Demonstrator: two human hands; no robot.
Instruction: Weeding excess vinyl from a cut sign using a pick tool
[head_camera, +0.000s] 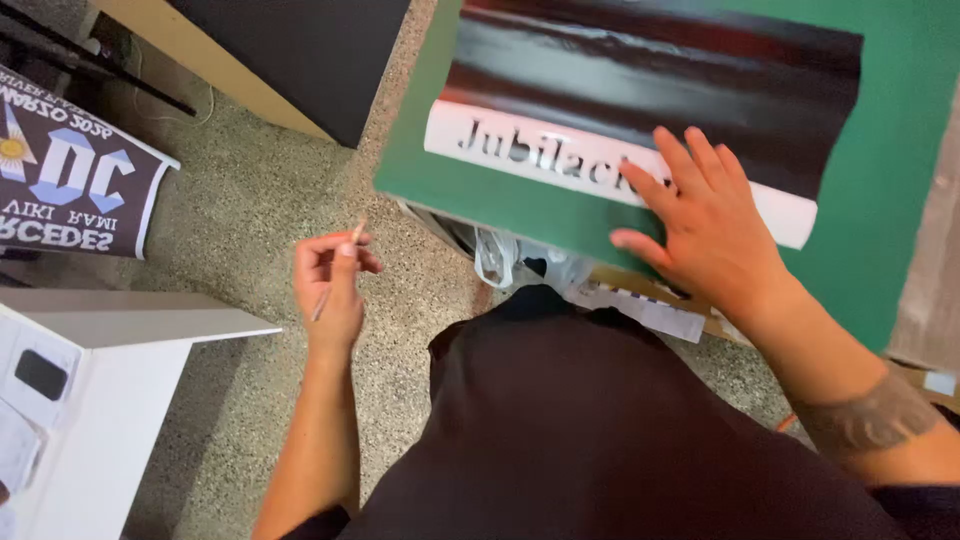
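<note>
A: Where's the vinyl sheet (650, 75)?
B: Glossy dark sheet w/ a white strip (540, 150) of cut-out lettering along its near edge. Lies on the green cutting mat (450, 185), which sits on the counter, top right of view.
A: Right hand (700, 225)?
B: Flat on the sheet, fingers spread wide, palm down over the white strip's right part. Holds nothing, just pressing.
A: Left hand (330, 285)?
B: Up in the air, well apart from the mat, over the speckled floor (260, 200). Fingers pinched narrow on a thin stick-like tool (340, 270); can't tell what kind.
A: Around it?
B: White plastic bag (500, 262) under the mat's edge, white table (110, 400) bottom left w/ a dark phone-like thing (40, 374), dark printed banner (75, 185) at far left. Person's dark clothing fills the bottom middle.
</note>
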